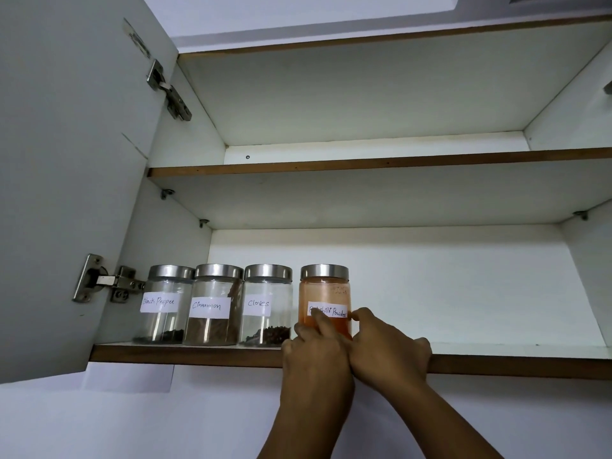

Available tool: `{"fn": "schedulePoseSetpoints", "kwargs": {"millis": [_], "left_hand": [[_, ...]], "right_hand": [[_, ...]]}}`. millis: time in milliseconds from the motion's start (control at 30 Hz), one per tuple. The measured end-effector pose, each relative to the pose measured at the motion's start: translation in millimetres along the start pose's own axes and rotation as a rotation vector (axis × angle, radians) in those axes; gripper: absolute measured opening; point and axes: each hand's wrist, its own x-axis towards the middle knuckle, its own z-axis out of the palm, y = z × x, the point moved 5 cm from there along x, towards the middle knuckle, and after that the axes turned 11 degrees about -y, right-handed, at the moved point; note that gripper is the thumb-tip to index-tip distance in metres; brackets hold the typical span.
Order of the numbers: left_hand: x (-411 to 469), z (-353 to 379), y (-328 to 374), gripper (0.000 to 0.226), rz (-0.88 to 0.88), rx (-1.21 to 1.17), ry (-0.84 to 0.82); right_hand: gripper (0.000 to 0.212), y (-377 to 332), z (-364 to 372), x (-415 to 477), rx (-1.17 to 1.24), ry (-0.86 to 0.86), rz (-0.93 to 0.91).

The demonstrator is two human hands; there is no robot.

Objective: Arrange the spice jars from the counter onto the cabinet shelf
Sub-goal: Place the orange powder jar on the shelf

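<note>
Jars stand in a row toward the left end of the lower shelf (496, 351), all upright with steel lids: the black pepper jar (164, 306) nearest the left wall, then the cinnamon jar (213, 306) and the cloves jar (266, 304), these three just beside one another or touching. The chilli powder jar (326, 289) sits to their right with a narrow gap from the cloves jar, close to the shelf's brown front edge (198, 356). The left hand (314, 359) reaches up over that edge, its fingers curled round the jar's lower left side and one finger lying across the label. The right hand (384, 351) sets a fingertip against the jar's right side at label height, so the jar is held between both hands; its other fingers are curled low by the front edge, and whether they bear on the shelf I cannot tell. Right of the chilli powder jar the shelf runs bare to the right wall. The upper shelf (364, 164) lies well above the lids. The cabinet door (66, 193) stands swung open at the left on its hinge (106, 281).
</note>
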Motion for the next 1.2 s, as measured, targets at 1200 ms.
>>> {"fn": "schedulePoseSetpoints", "kwargs": {"millis": [1200], "left_hand": [[-16.1,0.4,0.0,0.033,0.046,0.021,0.038]], "right_hand": [[0.060,1.7,4.8,-21.3,-0.155,0.021,-0.036]]}}
